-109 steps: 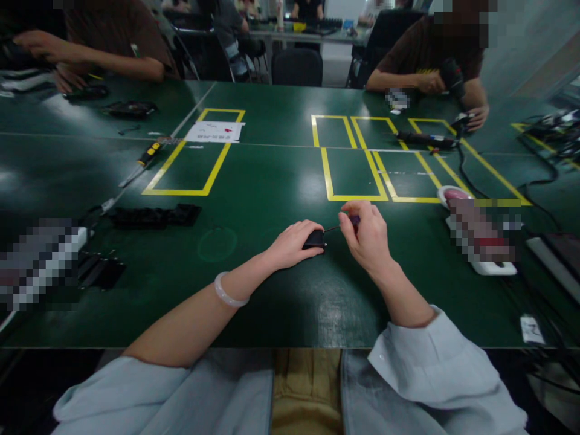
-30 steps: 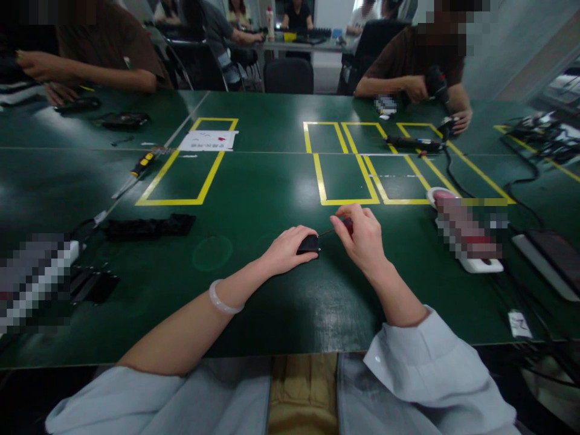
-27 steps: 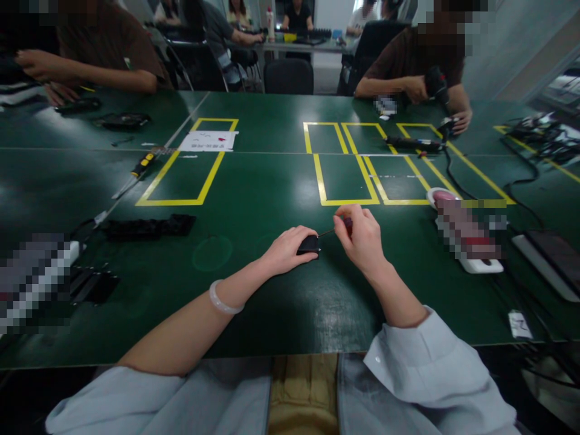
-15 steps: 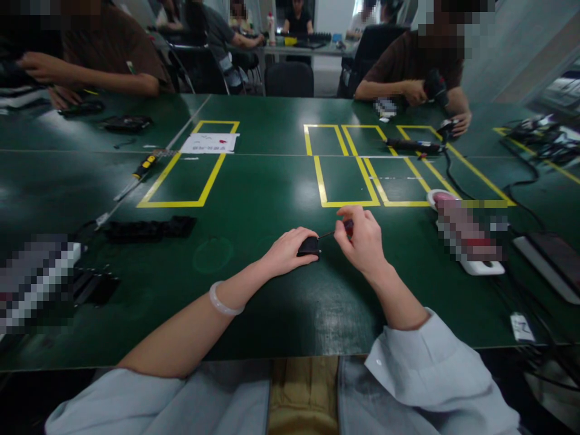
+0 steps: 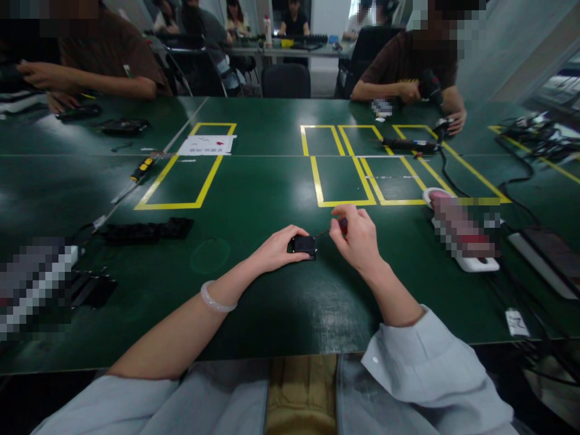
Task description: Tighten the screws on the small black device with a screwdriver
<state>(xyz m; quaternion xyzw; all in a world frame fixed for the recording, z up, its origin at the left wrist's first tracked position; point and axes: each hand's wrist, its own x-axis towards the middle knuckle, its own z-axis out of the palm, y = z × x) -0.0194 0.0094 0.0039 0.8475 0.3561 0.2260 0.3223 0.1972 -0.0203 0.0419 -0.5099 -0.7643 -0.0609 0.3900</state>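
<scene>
Between the thumb and fingers of my left hand point(image 5: 276, 251) is a small black rectangular part point(image 5: 304, 244), which rests on the green table. Tiny bright spots, perhaps screws, show at its edges. My right hand point(image 5: 357, 237) is closed around the dark red handle of a screwdriver point(image 5: 322, 233). Its thin shaft points left and down to the upper right corner of the part. Whether the tip touches a screw there is too small to tell.
Left of my hands lie a long black part point(image 5: 147, 230) and a yellow-black screwdriver point(image 5: 142, 169). A white device point(image 5: 480, 264) and cables lie on the right. Yellow tape point(image 5: 347, 204) marks the green table point(image 5: 254, 314). Across it, a co-worker point(image 5: 412, 72) holds a power driver point(image 5: 430, 87).
My left hand has slid back slightly to the left, so more of the black part shows. The screwdriver stays at the part's corner. The whole view has shifted a little.
</scene>
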